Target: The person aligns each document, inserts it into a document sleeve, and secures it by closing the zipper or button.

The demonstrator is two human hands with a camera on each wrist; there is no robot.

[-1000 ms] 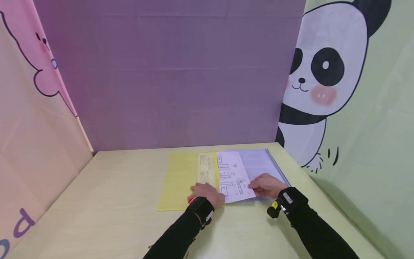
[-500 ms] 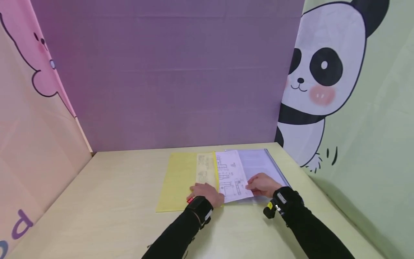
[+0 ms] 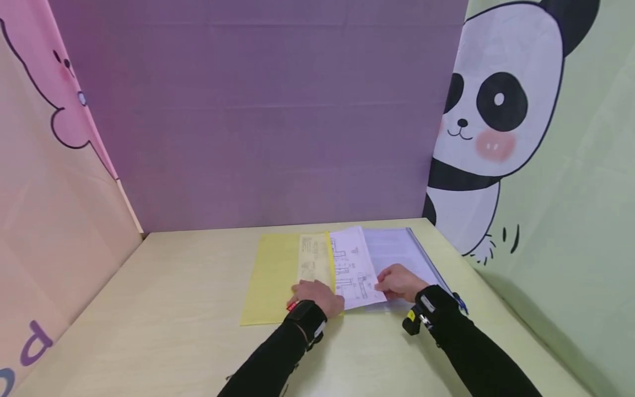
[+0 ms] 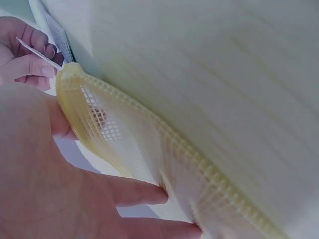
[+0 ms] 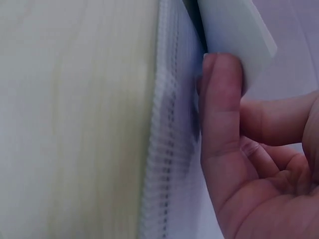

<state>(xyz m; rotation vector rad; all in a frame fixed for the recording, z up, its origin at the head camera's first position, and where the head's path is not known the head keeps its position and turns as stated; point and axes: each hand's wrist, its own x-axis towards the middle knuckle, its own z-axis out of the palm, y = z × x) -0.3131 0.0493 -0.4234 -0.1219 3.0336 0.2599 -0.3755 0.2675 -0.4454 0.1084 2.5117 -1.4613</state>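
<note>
A yellow mesh zipper pouch (image 3: 275, 275) lies flat at the middle back of the table. My left hand (image 3: 317, 296) rests on its near right corner; spread fingers (image 4: 144, 193) press the mesh, and the thumb is at the gaping edge. A white sheet of paper (image 3: 352, 267) with printed line drawings reaches leftward into the pouch, its inner part showing through the mesh. My right hand (image 3: 401, 282) pinches the sheet's near right corner between thumb and fingers. Under the sheet, on the right, lies a pale translucent zipper pouch (image 3: 397, 248) with a grey edge.
The light wooden table (image 3: 188, 298) extends left of the pouches and in front. A purple curtain (image 3: 258, 121) rises along the table's back edge. On the right stands a pale green wall sheet with a panda print (image 3: 496, 149); a pinkish one (image 3: 59, 209) stands on the left.
My right hand has moved slightly left with the sheet, and a little more of the paper shows inside the yellow pouch. My left hand has stayed on the pouch's corner.
</note>
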